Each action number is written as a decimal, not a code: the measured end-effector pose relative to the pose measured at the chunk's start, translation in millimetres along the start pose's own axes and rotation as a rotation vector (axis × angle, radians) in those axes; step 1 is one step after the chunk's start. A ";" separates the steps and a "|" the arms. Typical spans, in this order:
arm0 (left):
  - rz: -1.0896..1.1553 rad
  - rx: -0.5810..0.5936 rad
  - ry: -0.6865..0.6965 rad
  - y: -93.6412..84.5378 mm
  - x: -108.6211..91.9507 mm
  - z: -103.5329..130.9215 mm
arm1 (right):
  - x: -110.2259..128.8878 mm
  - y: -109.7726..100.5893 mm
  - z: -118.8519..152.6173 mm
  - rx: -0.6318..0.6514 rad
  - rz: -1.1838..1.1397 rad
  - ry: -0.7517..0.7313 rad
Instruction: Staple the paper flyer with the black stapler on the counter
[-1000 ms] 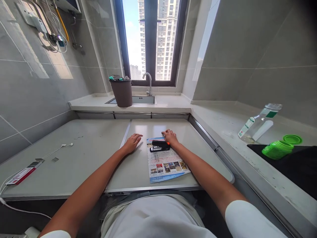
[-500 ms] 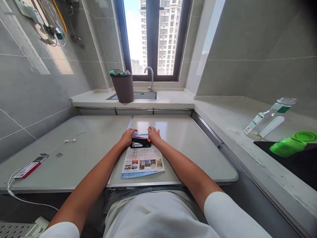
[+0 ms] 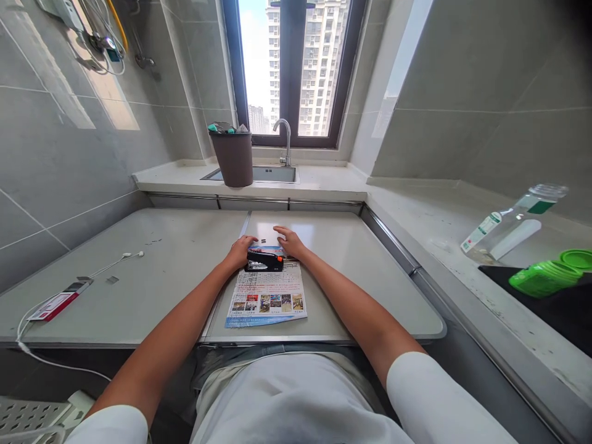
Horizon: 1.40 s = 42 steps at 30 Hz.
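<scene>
A black stapler (image 3: 264, 261) with an orange part at its right end sits across the upper part of a printed leaflet (image 3: 268, 296). My left hand (image 3: 240, 251) is closed at the stapler's left end, its fingers partly hidden behind the wrist. My right hand (image 3: 290, 242) is just beyond the orange end, above the leaflet's top right corner, fingers stretched out and apart. Small dark pieces (image 3: 263, 240) lie between the two hands, too small to make out.
On the table's left (image 3: 185, 271) are a red-and-white box (image 3: 55, 305), a white cable (image 3: 23, 327) and a grey scrap (image 3: 112, 280). A brown bin (image 3: 232, 159) stands by the sink (image 3: 277, 174). The right counter holds a clear bottle (image 3: 509, 222) and a green container (image 3: 543, 279).
My right hand has opened, its fingers spreading away from the stapler's orange end. The small dark pieces now show between the hands. My left hand stays at the stapler; the view has shifted slightly.
</scene>
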<state>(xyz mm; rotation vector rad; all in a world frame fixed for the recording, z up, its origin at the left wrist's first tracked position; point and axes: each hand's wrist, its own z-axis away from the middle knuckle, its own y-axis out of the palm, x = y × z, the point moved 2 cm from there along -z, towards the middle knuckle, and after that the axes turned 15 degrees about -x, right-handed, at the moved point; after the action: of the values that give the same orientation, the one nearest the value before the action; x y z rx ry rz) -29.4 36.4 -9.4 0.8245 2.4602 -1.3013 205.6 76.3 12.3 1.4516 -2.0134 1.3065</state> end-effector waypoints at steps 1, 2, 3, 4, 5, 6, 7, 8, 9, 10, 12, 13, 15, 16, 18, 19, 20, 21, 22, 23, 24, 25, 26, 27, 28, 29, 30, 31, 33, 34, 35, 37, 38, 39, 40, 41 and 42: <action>0.005 -0.001 -0.020 0.0 -0.9 -0.7 | 3.1 -5.0 1.7 -0.009 -0.039 0.021; 0.013 -0.005 -0.036 -0.2 -2.1 -1.6 | 7.5 -8.4 4.5 0.008 -0.082 0.028; 0.024 -0.011 -0.043 -0.5 -3.6 -2.4 | 13.3 -10.3 8.5 0.043 -0.126 0.020; 0.036 -0.022 -0.043 -0.9 -5.1 -3.2 | 20.1 -10.5 13.6 0.089 -0.162 -0.003; 0.050 -0.031 -0.042 -1.5 -6.6 -3.7 | 27.7 -9.4 19.9 0.146 -0.184 -0.039; 0.064 -0.039 -0.039 -2.1 -8.0 -3.9 | 35.2 -7.2 27.0 0.201 -0.179 -0.082; 0.078 -0.045 -0.038 -2.6 -9.1 -3.9 | 42.3 -4.7 34.4 0.247 -0.142 -0.127; 0.091 -0.045 -0.038 -3.0 -9.9 -3.7 | 48.5 -2.0 41.5 0.283 -0.076 -0.171; 0.099 -0.043 -0.038 -3.2 -10.4 -3.3 | 53.4 0.2 47.8 0.297 0.007 -0.200; 0.103 -0.039 -0.037 -3.3 -10.7 -3.0 | 57.1 1.6 53.0 0.303 0.085 -0.219; 0.098 -0.030 -0.036 -3.1 -10.8 -2.8 | 60.8 1.4 59.2 0.287 0.185 -0.226; 0.092 -0.026 -0.037 -2.8 -10.8 -3.0 | 61.2 -0.1 60.6 0.280 0.200 -0.224; 0.076 -0.017 -0.042 -1.8 -10.9 -3.5 | 59.4 -5.3 61.1 0.279 0.195 -0.220; 0.067 -0.014 -0.043 -1.4 -11.3 -3.6 | 57.4 -8.8 60.8 0.284 0.191 -0.214; 0.048 -0.018 -0.043 -0.9 -12.7 -3.3 | 52.4 -17.2 60.4 0.297 0.181 -0.195; 0.041 -0.023 -0.038 -0.9 -13.9 -2.7 | 49.7 -22.2 60.7 0.303 0.174 -0.187; 0.038 -0.025 -0.031 -1.1 -15.4 -1.9 | 46.9 -27.7 61.2 0.307 0.167 -0.181; 0.041 -0.025 -0.022 -1.5 -17.2 -1.0 | 44.0 -33.6 62.1 0.306 0.162 -0.175; 0.048 -0.023 -0.013 -2.0 -19.4 0.1 | 41.1 -39.9 63.2 0.303 0.160 -0.167; 0.060 -0.015 -0.002 -2.7 -21.9 1.1 | 38.1 -46.2 64.7 0.301 0.163 -0.158; 0.076 0.000 0.012 -3.5 -24.9 2.1 | 35.0 -52.3 66.3 0.298 0.169 -0.146; 0.096 0.023 0.032 -4.4 -28.5 3.1 | 32.0 -57.8 68.0 0.294 0.177 -0.134; 0.120 0.052 0.061 -5.5 -32.7 4.0 | 29.2 -62.7 69.9 0.287 0.186 -0.122; 0.146 0.087 0.097 -6.8 -37.5 4.8 | 26.6 -66.6 71.7 0.278 0.191 -0.112; 0.177 0.128 0.140 -8.2 -42.6 5.7 | 24.5 -69.5 73.5 0.263 0.191 -0.107; 0.208 0.169 0.184 -9.9 -47.9 6.6 | 22.9 -71.3 75.2 0.247 0.187 -0.106; 0.238 0.211 0.225 -11.5 -53.1 7.4 | 21.7 -72.3 76.6 0.230 0.179 -0.106; 0.263 0.255 0.260 -13.0 -57.8 8.3 | 20.9 -72.7 77.8 0.214 0.170 -0.104; 0.285 0.333 0.303 -15.4 -65.0 9.9 | 19.9 -73.6 78.6 0.178 0.153 -0.087; 0.283 0.357 0.313 -16.2 -67.2 10.4 | 19.4 -75.0 78.2 0.149 0.147 -0.075; 0.274 0.369 0.318 -16.8 -68.7 10.7 | 18.7 -77.2 77.1 0.110 0.139 -0.060; 0.251 0.372 0.328 -17.0 -69.6 10.8 | 16.1 -84.6 73.5 0.014 0.108 -0.034; 0.239 0.370 0.332 -16.7 -69.4 10.8 | 14.1 -89.2 71.4 -0.030 0.089 -0.021; 0.228 0.366 0.335 -16.1 -69.0 10.8 | 11.7 -93.8 69.4 -0.064 0.072 -0.008; 0.215 0.359 0.335 -15.2 -68.5 10.9 | 9.1 -97.9 67.8 -0.084 0.058 0.003; 0.200 0.350 0.335 -14.1 -68.2 11.2 | 6.6 -101.3 66.5 -0.092 0.050 0.012; 0.185 0.339 0.333 -12.8 -68.1 11.6 | 4.2 -103.7 65.6 -0.092 0.049 0.019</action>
<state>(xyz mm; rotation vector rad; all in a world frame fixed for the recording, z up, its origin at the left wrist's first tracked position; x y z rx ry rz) 17.9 -3.8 23.5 1.4188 2.3494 -1.6481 309.9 14.1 30.6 1.3514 -2.0804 1.2250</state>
